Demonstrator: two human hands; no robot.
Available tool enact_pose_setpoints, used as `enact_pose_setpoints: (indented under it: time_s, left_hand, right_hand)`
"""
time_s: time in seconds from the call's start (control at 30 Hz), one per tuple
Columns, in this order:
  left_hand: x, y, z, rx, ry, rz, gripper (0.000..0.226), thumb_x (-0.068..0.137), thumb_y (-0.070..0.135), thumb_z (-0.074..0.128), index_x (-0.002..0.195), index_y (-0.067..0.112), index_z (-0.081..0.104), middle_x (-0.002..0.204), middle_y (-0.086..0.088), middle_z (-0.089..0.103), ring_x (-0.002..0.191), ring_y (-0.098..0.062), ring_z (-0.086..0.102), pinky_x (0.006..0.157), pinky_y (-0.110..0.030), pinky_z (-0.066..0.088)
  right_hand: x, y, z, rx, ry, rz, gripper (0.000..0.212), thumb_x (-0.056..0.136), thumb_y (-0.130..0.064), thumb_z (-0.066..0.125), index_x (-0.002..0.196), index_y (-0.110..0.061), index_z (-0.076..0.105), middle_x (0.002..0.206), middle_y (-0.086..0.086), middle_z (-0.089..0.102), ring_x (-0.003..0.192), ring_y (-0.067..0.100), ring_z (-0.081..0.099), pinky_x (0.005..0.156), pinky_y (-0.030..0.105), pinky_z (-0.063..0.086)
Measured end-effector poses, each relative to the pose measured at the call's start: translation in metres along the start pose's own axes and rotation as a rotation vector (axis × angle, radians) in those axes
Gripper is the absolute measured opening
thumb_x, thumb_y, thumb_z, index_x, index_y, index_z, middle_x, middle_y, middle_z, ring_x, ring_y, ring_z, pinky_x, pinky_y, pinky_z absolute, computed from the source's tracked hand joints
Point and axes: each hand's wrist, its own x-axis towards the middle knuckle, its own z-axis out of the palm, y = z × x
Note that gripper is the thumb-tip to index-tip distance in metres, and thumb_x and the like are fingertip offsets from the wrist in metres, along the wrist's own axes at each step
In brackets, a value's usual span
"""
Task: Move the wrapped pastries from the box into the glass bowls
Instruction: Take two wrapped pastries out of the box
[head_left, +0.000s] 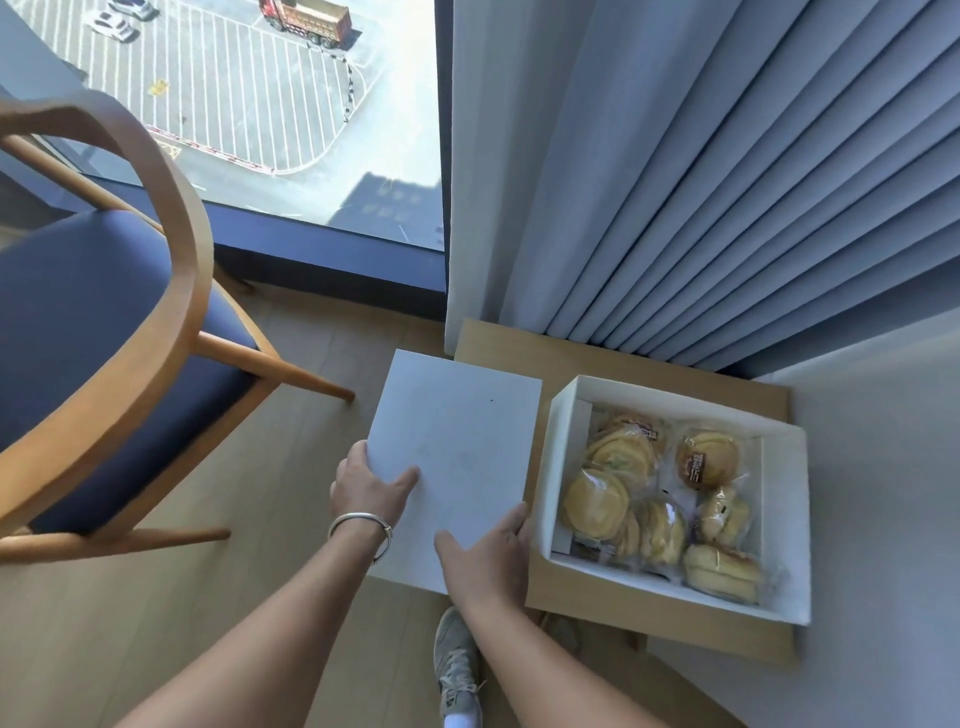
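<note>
Both hands, left hand (371, 491) and right hand (493, 551), grip your flat white cardboard lid (457, 457); clear-wrapped golden pastries (660, 499) look light, crinkly, crushable, so pinch wrapper edges.

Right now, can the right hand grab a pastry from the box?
Probably not yet: the right hand is busy gripping the white lid with the left hand. The box is open beside it, pastries uncovered.

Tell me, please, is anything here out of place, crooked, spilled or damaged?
Nothing is spilled or damaged. Both hands, left and right, hold the white lid off the box, left of it. The wrapped pastries lie loosely heaped inside. One oddity: no glass bowls are in view.
</note>
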Motion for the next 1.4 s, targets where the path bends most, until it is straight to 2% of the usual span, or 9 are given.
enact_pose_setpoints:
  time_s: [0.33, 0.5, 0.57, 0.67, 0.8, 1.0, 1.07, 1.17, 1.4]
  left_hand:
    - [0.003, -0.007, 0.021, 0.033, -0.063, 0.084, 0.053, 0.074, 0.032, 0.077, 0.117, 0.019, 0.048, 0.115, -0.006, 0.054, 0.104, -0.031, 0.055, 0.088, -0.040, 0.045]
    - [-0.001, -0.006, 0.012, 0.192, -0.192, 0.096, 0.076, 0.080, 0.038, 0.071, 0.140, 0.011, 0.034, 0.138, -0.007, 0.048, 0.122, -0.029, 0.049, 0.097, -0.041, 0.043]
    - [-0.011, 0.000, 0.010, 0.278, -0.224, 0.146, 0.080, 0.082, 0.038, 0.068, 0.145, 0.010, 0.028, 0.148, -0.008, 0.039, 0.132, -0.026, 0.041, 0.102, -0.040, 0.039]
    - [-0.031, 0.014, 0.002, 0.552, -0.201, 0.269, 0.090, 0.087, 0.049, 0.058, 0.154, 0.017, 0.006, 0.162, -0.004, 0.011, 0.146, -0.018, 0.017, 0.113, -0.040, 0.028]
    - [-0.062, 0.040, -0.018, 0.779, -0.110, 0.452, 0.088, 0.090, 0.056, 0.048, 0.153, 0.027, -0.006, 0.163, -0.002, 0.002, 0.148, -0.018, 0.006, 0.117, -0.045, 0.019]
    - [-0.104, 0.081, -0.043, 0.820, -0.057, 0.600, 0.087, 0.092, 0.057, 0.043, 0.151, 0.029, -0.015, 0.163, -0.003, -0.004, 0.149, -0.022, 0.001, 0.118, -0.049, 0.011]
    - [-0.119, 0.094, -0.048, 0.821, -0.046, 0.656, 0.087, 0.093, 0.058, 0.042, 0.150, 0.029, -0.016, 0.163, -0.003, -0.004, 0.149, -0.023, 0.001, 0.118, -0.049, 0.010]
    - [-0.144, 0.112, -0.053, 0.808, -0.050, 0.748, 0.087, 0.092, 0.060, 0.040, 0.150, 0.029, -0.017, 0.163, -0.004, -0.006, 0.149, -0.024, -0.001, 0.117, -0.049, 0.009]
    - [-0.196, 0.150, -0.051, 0.782, -0.006, 0.974, 0.084, 0.093, 0.061, 0.035, 0.150, 0.028, -0.018, 0.163, -0.002, -0.007, 0.149, -0.021, -0.005, 0.118, -0.050, 0.006]
  right_hand:
    - [0.026, 0.016, 0.002, -0.192, -0.057, -0.014, 0.113, 0.081, -0.047, 0.066, 0.152, -0.003, -0.010, 0.163, 0.008, -0.002, 0.144, 0.026, 0.022, 0.104, 0.031, 0.036]
    - [0.013, 0.013, -0.006, -0.334, -0.109, -0.070, 0.099, 0.088, -0.038, 0.060, 0.153, -0.010, -0.010, 0.162, 0.012, -0.011, 0.148, 0.028, 0.005, 0.114, 0.034, 0.026]
    - [0.004, 0.008, -0.014, -0.373, -0.117, -0.141, 0.096, 0.089, -0.035, 0.059, 0.153, -0.013, -0.009, 0.162, 0.010, -0.012, 0.149, 0.026, -0.001, 0.118, 0.035, 0.019]
    - [-0.006, 0.003, -0.036, -0.412, -0.116, -0.266, 0.092, 0.090, -0.033, 0.059, 0.154, -0.019, -0.005, 0.163, 0.004, -0.012, 0.149, 0.023, -0.005, 0.120, 0.035, 0.015]
    - [-0.021, 0.002, -0.078, -0.467, -0.108, -0.387, 0.088, 0.090, -0.034, 0.057, 0.155, -0.025, -0.001, 0.163, 0.001, -0.009, 0.149, 0.021, -0.004, 0.118, 0.038, 0.020]
    - [-0.041, -0.005, -0.147, -0.514, 0.021, -0.441, 0.087, 0.089, -0.042, 0.058, 0.154, -0.028, 0.002, 0.164, 0.000, -0.003, 0.149, 0.023, 0.004, 0.116, 0.041, 0.023]
    - [-0.051, -0.001, -0.174, -0.543, 0.065, -0.440, 0.088, 0.089, -0.045, 0.058, 0.155, -0.028, 0.001, 0.164, 0.002, -0.005, 0.149, 0.024, 0.002, 0.117, 0.043, 0.019]
    - [-0.066, 0.010, -0.209, -0.563, 0.146, -0.451, 0.087, 0.090, -0.048, 0.056, 0.155, -0.028, 0.002, 0.164, 0.003, -0.003, 0.149, 0.026, 0.003, 0.119, 0.043, 0.013]
    - [-0.088, 0.044, -0.268, -0.536, 0.296, -0.420, 0.086, 0.089, -0.057, 0.053, 0.155, -0.027, 0.008, 0.163, 0.006, 0.006, 0.149, 0.024, 0.007, 0.121, 0.042, 0.014]
